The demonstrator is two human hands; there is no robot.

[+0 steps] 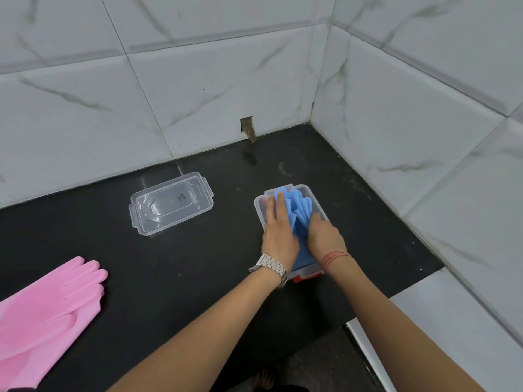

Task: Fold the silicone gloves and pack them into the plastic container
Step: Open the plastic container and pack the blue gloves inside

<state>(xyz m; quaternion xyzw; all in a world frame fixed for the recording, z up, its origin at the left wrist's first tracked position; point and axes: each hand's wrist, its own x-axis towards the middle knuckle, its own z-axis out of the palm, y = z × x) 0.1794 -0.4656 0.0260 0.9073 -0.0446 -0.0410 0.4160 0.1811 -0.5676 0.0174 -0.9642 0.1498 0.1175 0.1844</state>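
We are seeing only 1 mark that could be writing: a small dark embossed sign in the middle of the clear lid lying on the worktop. It is looking like 1 or 2 characters, but we are finding it too small and blurred to read. We are reading nothing on anything else in view.

Dark surface sitting in a tiled corner.
White marble-look wall tiles are meeting at the corner, reflecting soft light; a small chipped hole is showing just above the surface's back edge.
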